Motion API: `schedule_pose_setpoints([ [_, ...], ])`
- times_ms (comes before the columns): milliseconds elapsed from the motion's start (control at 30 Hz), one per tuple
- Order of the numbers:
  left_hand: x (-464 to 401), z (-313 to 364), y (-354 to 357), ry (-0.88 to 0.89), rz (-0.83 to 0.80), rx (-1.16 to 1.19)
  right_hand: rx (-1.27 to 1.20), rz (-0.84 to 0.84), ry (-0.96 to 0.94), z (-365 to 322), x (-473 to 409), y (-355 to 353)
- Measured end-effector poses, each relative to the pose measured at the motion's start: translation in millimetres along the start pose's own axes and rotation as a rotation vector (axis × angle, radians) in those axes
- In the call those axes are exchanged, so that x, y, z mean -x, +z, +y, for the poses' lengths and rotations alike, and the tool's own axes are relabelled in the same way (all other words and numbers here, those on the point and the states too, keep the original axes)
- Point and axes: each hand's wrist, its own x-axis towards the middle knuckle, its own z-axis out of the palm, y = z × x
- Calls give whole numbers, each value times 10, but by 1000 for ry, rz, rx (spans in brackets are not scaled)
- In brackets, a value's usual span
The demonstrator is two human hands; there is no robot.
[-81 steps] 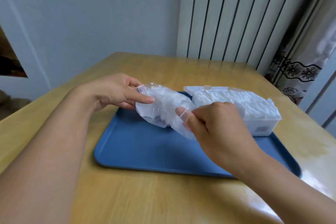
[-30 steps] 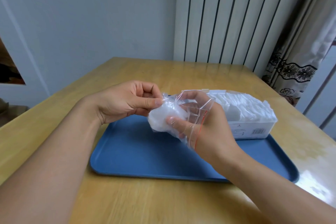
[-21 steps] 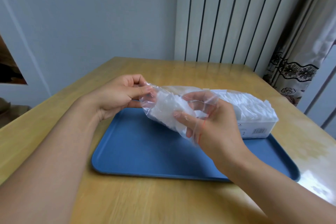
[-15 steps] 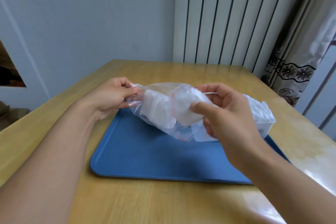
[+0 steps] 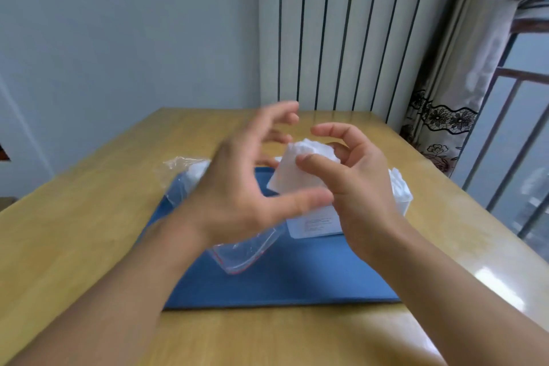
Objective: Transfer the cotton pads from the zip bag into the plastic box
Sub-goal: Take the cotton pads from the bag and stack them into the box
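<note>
Two bare hands are up in the air over a blue tray [image 5: 297, 276] that lies on a wooden table [image 5: 74, 217].

The right hand [image 5: 356, 187] holds a stack of white cotton pads [image 5: 300, 169]. Its thumb presses on the near side of the stack, and its other fingers curl around the far side. The stack is above the left end of the plastic box [image 5: 320, 221], not in it.

The left hand [image 5: 237, 187] is just left of the stack. Its fingers are spread wide and curved, and it holds nothing. It looks blurry, so I cannot tell if its thumb tip touches the pads or is only very close.

The plastic box sits on the right, far part of the tray. It has a white label on its near side. More white pads [image 5: 399, 187] stick up from its right end.

The zip bag [image 5: 237, 252] lies on the left part of the tray, under the left hand. Its open mouth has a thin red line and faces near. Its far end [image 5: 184, 169] pokes out to the left, past the tray's edge, and some white pads can be seen inside there.

A white radiator [image 5: 341, 30] stands behind the table. A curtain [image 5: 460, 83] hangs at the far right.
</note>
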Motion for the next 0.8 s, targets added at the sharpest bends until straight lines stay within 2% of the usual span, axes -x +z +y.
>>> schedule_pose_setpoints([
  [100, 37, -21, 160, -134, -100, 69, 23, -18, 21, 3, 4, 13],
  [333, 4, -73, 199, -396, -107, 287, 86, -76, 79, 42, 5, 17],
  [467, 11, -106, 207, -378, -42, 293, -60, -94, 116, 25, -9, 16],
  [600, 6, -94, 199, -388, 21, 406, -105, -123, 115, -6, -26, -6],
  [700, 4, -114, 191, -375, -18, 377, -102, -200, 107, -5, -21, -17],
  [800, 4, -134, 183, -348, -72, 365, -25, -204, 85, 27, -30, -19],
])
